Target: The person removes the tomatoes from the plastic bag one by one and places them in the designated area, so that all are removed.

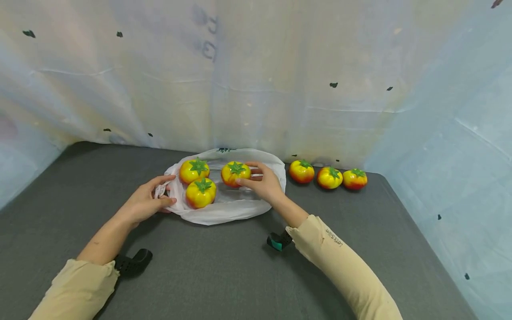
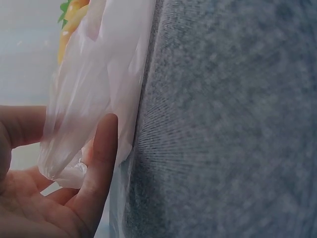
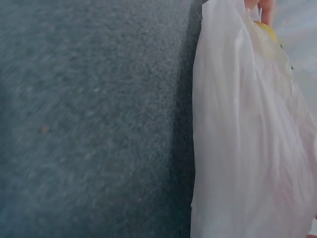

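A thin white plastic bag [image 1: 224, 214] lies spread open in the head view. My left hand [image 1: 143, 201] holds its gathered left end, thumb on the near side and fingers on the far side; the left wrist view shows the crumpled plastic [image 2: 81, 129] between them. Over the bag's right half, my right hand [image 1: 265, 183] grips a shiny yellow-red tomato [image 1: 230, 177] with a green leafy top. Two similar tomatoes, one behind [image 1: 188, 172] and one in front [image 1: 196, 195], sit inside at the left. In the right wrist view the bag's side [image 3: 233, 134] hides most of what is inside.
Three more tomatoes stand in a row right of the bag: one nearest it [image 1: 300, 172], a middle one [image 1: 328, 178] and one at the far right [image 1: 354, 180]. They are on the dark grey table [image 1: 208, 271], close to its back edge. Pale sheeting [image 1: 260, 80] hangs behind.
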A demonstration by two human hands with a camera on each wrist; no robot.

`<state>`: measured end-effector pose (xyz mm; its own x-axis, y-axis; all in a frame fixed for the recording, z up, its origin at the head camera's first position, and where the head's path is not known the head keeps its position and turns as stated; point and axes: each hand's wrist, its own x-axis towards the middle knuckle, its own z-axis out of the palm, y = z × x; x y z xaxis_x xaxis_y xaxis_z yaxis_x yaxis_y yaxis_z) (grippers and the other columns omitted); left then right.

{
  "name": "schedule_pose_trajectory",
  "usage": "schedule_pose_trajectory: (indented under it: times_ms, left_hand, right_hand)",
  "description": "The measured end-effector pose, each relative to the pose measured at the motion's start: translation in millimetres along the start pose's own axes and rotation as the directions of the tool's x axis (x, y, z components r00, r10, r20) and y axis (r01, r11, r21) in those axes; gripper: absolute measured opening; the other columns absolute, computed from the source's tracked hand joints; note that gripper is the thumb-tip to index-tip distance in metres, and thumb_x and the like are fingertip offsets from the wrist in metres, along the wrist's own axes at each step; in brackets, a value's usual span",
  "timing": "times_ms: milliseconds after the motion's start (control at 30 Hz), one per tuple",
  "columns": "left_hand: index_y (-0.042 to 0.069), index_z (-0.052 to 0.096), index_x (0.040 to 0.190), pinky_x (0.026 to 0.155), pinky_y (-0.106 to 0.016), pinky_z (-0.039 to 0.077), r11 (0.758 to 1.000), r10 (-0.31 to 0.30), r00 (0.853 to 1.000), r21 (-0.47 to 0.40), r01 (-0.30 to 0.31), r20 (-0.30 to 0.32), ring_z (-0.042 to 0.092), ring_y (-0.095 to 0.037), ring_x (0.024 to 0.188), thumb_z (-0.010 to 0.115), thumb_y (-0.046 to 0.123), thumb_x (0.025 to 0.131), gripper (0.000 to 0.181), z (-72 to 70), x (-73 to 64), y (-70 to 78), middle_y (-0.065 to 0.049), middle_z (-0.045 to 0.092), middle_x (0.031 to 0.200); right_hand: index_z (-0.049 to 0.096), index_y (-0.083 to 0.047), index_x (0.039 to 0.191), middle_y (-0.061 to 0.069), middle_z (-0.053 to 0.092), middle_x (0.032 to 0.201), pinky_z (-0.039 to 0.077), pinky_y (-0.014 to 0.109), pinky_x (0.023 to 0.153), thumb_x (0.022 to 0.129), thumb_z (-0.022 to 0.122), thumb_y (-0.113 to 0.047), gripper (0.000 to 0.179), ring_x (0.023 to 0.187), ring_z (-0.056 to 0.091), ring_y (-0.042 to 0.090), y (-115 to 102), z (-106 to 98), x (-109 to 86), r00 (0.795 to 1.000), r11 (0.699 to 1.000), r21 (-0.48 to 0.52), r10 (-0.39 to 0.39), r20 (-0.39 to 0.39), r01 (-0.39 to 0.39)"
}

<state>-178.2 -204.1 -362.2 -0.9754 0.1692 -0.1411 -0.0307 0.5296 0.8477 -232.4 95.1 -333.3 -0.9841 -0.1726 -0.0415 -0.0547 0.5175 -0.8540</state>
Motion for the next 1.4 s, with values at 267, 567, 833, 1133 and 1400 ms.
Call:
schedule_pose_trajectory:
  times_ms: [267, 567, 833, 1133, 1400]
  left_hand:
    - [0.004, 0.024, 0.151, 0.068, -0.026, 0.05, 1.0, 0.003, 1.0, 0.007, -0.003, -0.002, 0.057, -0.017, 0.078, 0.06, 0.015, 0.092, 0.069, -1.5, -0.2, -0.6, -0.026, 0.039, 0.128]
    - [0.004, 0.023, 0.151, 0.07, -0.025, 0.053, 1.0, -0.012, 1.0, -0.01, 0.012, 0.017, 0.057, -0.017, 0.079, 0.06, 0.015, 0.092, 0.07, -2.3, 1.3, -0.1, -0.023, 0.04, 0.12]
    - [0.004, 0.022, 0.151, 0.072, -0.027, 0.052, 1.0, -0.014, 1.0, 0.007, 0.013, 0.021, 0.057, -0.019, 0.079, 0.061, 0.017, 0.093, 0.072, -2.5, 2.0, 2.2, -0.025, 0.034, 0.129]
    - [0.005, 0.022, 0.151, 0.072, -0.028, 0.053, 1.0, -0.02, 0.999, 0.01, 0.02, 0.03, 0.058, -0.018, 0.08, 0.062, 0.018, 0.092, 0.072, -2.6, 2.4, 1.5, -0.026, 0.033, 0.131]
    - [0.005, 0.023, 0.151, 0.072, -0.027, 0.053, 1.0, -0.019, 0.999, 0.01, 0.019, 0.026, 0.056, -0.019, 0.082, 0.062, 0.017, 0.092, 0.072, -3.9, 2.2, 1.8, -0.026, 0.031, 0.136]
  right_hand:
    - [0.055, -0.019, 0.132, 0.011, 0.056, 0.13, 0.053, 0.038, 0.088, 0.082, 0.076, -0.025, 0.055, 0.115, 0.058, 0.028, 1.0, -7.9, -6.3, 1.0, 0.999, 0.047, 0.005, -0.005, -0.005]
    - [0.054, -0.018, 0.133, 0.011, 0.055, 0.131, 0.052, 0.039, 0.09, 0.083, 0.075, -0.025, 0.054, 0.115, 0.057, 0.029, 0.0, -19.5, -12.6, 1.0, 0.998, 0.056, -0.004, 0.002, 0.004]
    - [0.054, -0.018, 0.134, 0.012, 0.054, 0.132, 0.052, 0.039, 0.091, 0.083, 0.075, -0.026, 0.056, 0.115, 0.058, 0.028, 2.4, -32.8, -18.7, 1.0, 0.997, 0.07, -0.023, -0.016, 0.024]
    - [0.052, -0.017, 0.135, 0.012, 0.051, 0.133, 0.051, 0.04, 0.092, 0.084, 0.074, -0.023, 0.056, 0.116, 0.057, 0.029, 5.4, -46.6, -26.0, 0.999, 0.995, 0.092, -0.03, -0.025, 0.032]
    - [0.051, -0.018, 0.137, 0.012, 0.051, 0.136, 0.05, 0.042, 0.094, 0.084, 0.074, -0.026, 0.058, 0.119, 0.056, 0.029, 8.9, -57.3, -32.7, 0.999, 0.997, 0.064, -0.03, -0.024, 0.032]
